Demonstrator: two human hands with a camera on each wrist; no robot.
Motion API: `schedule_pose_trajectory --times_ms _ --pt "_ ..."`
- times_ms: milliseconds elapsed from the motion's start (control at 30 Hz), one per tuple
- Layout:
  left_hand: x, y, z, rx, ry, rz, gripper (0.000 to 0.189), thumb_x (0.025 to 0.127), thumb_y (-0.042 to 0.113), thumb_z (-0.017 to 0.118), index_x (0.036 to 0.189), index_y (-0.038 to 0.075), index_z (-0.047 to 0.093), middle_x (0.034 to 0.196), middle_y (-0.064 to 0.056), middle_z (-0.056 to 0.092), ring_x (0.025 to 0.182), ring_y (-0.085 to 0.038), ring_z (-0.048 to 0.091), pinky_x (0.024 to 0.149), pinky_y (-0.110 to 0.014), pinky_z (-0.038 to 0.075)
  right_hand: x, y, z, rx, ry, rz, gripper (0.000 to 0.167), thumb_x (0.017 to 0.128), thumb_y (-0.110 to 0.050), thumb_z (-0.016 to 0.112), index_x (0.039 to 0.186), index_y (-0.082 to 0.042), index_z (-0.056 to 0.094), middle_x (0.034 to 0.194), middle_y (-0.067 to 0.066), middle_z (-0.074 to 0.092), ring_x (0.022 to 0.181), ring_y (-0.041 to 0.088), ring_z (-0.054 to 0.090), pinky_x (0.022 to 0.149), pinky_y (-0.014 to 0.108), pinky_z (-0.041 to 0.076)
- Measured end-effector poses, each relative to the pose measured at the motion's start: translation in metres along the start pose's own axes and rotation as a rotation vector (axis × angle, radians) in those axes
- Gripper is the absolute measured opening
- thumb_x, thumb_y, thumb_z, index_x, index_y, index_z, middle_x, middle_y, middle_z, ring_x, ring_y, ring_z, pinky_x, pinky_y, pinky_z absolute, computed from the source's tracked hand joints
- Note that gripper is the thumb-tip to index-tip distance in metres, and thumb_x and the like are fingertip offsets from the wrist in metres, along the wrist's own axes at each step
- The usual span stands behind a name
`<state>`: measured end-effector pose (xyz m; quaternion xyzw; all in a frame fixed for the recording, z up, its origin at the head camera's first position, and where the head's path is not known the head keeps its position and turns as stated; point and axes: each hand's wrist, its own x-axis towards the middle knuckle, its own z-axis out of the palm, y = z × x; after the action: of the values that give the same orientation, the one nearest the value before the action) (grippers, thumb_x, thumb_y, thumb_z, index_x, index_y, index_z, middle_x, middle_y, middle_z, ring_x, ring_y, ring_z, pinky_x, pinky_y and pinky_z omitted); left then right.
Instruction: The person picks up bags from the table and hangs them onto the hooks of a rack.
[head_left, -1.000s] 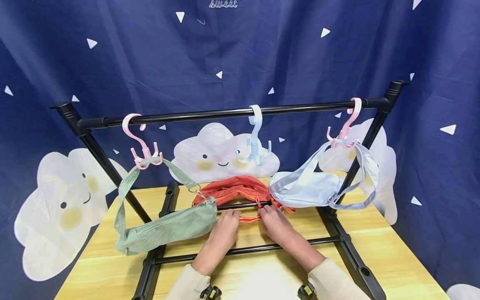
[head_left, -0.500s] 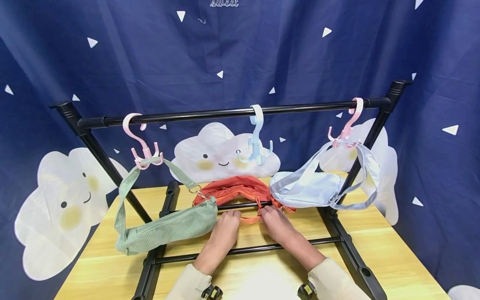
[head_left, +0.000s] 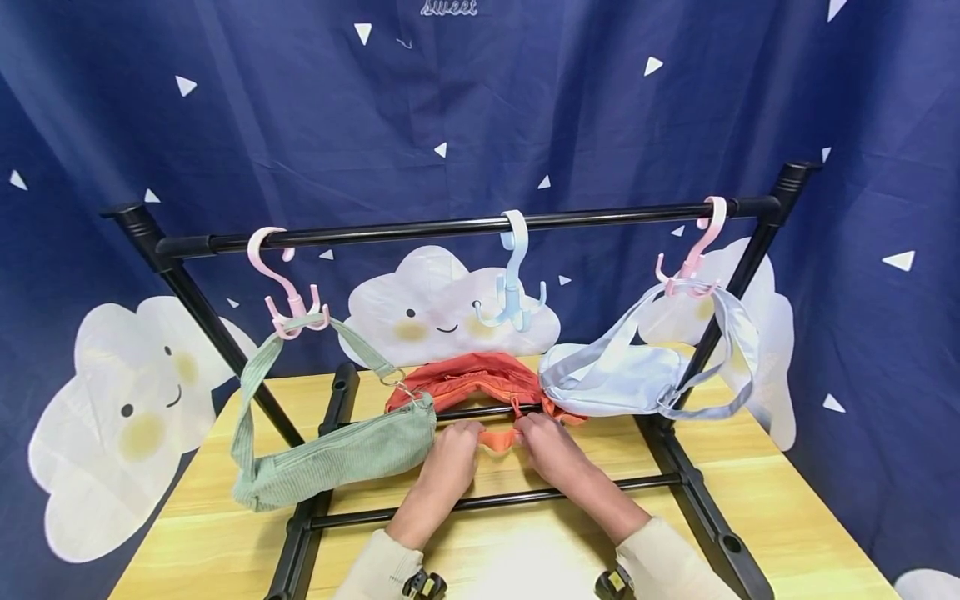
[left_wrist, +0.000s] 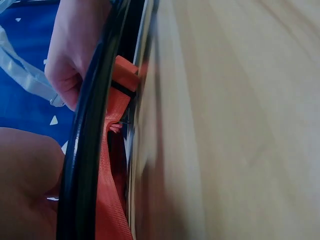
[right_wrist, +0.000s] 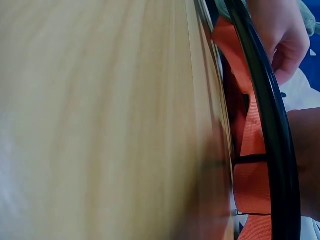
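Note:
A red-orange waist bag [head_left: 480, 373] lies at the back of the table, behind the rack's low rear bar. Its orange strap [head_left: 498, 440] comes forward and spans the gap between both hands. My left hand [head_left: 452, 454] pinches the strap's left part, beside the end of a green corduroy bag [head_left: 345, 454]. On the right, my right hand [head_left: 553, 450] pinches the strap near an orange zipper pull. A black bar [left_wrist: 82, 150] partly covers the fingers and the orange webbing [left_wrist: 111, 210] in the left wrist view. The right wrist view shows a strap slider [right_wrist: 250, 159] on the webbing.
A black rack's top bar [head_left: 405, 232] carries a pink hook [head_left: 288, 296] holding the green bag, a blue hook [head_left: 512, 283] with nothing on it, and another pink hook [head_left: 693, 254] holding a pale blue bag [head_left: 615, 379]. A low front bar [head_left: 517, 497] crosses under the forearms.
The strap stretch between the hands has turned from a narrow loop into a broader, slightly sagging band. Both hands have barely moved, and the hanging bags stay put.

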<state>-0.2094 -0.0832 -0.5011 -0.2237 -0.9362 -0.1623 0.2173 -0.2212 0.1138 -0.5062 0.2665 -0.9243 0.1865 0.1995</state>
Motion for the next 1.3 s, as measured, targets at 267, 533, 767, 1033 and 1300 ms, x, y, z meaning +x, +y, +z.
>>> schedule_pose_trajectory --times_ms 267,533,767,1033,1300 --pt "0.005 0.003 -0.006 -0.184 -0.015 -0.127 0.006 0.099 0.005 0.067 0.100 0.004 0.072 0.091 -0.008 0.074 0.083 -0.025 0.075 0.068 -0.033 0.062 0.003 -0.008 0.000 0.081 0.035 0.060 0.007 0.095 -0.006 0.072 0.089 -0.004 0.069 0.083 0.004 0.064 0.080 0.019 0.065 0.073 0.033 0.059" --pt "0.007 0.007 -0.010 -0.246 0.053 -0.146 0.005 0.098 0.003 0.068 0.102 0.004 0.069 0.094 -0.009 0.074 0.081 -0.024 0.074 0.069 -0.035 0.061 0.005 -0.015 0.000 0.141 0.110 0.108 0.015 0.099 -0.007 0.067 0.085 -0.006 0.061 0.080 0.003 0.060 0.079 0.019 0.061 0.072 0.035 0.055" --pt "0.009 0.010 -0.016 -0.310 0.084 -0.156 0.004 0.099 0.004 0.065 0.102 0.003 0.069 0.097 -0.012 0.073 0.086 -0.025 0.073 0.073 -0.036 0.061 0.004 -0.024 -0.006 0.196 0.137 0.142 0.014 0.101 -0.009 0.064 0.088 -0.008 0.061 0.078 -0.002 0.054 0.077 0.013 0.054 0.070 0.031 0.051" --pt "0.013 0.012 -0.024 -0.345 0.184 -0.127 0.006 0.101 0.009 0.064 0.104 0.007 0.070 0.097 -0.007 0.073 0.085 -0.021 0.072 0.072 -0.035 0.059 0.004 -0.029 -0.009 0.238 0.222 0.099 0.014 0.100 -0.009 0.064 0.087 -0.010 0.061 0.073 -0.005 0.050 0.068 0.007 0.048 0.064 0.024 0.046" --pt "0.019 0.015 -0.029 -0.387 0.285 -0.076 0.006 0.099 0.005 0.066 0.104 0.006 0.069 0.095 -0.008 0.075 0.079 -0.019 0.071 0.068 -0.031 0.059 0.005 -0.034 -0.019 0.275 0.300 0.059 0.008 0.100 -0.010 0.064 0.096 -0.006 0.068 0.073 -0.003 0.055 0.066 0.008 0.051 0.063 0.025 0.049"
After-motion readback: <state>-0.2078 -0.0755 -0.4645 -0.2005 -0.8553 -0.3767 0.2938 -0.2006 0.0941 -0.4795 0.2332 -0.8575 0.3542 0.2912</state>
